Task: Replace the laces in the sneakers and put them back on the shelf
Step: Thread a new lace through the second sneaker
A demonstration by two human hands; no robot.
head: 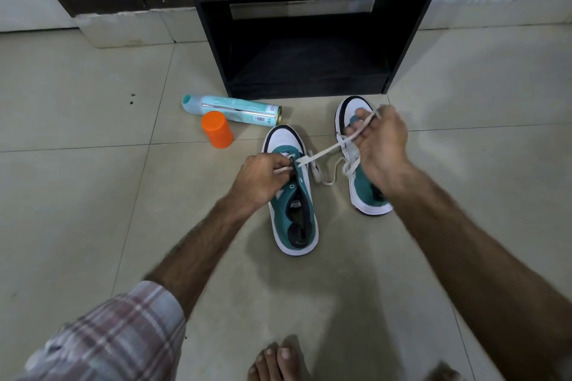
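Head view shows us mid-lacing the near sneaker (pixel 294 195): our left hand (pixel 263 179) pinches the lace (pixel 322 153) at its front eyelets, our right hand (pixel 382 141) grips its strand toward two o'clock, next threading higher eyelets, shelf (pixel 309 71) at twelve.

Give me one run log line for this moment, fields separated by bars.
step: lacing | left hand: pinches lace at near sneaker | right hand: pulls lace

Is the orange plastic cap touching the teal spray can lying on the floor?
Cannot tell. In the head view the orange plastic cap overlaps the teal spray can, standing in front of it, so contact or gap is hidden.
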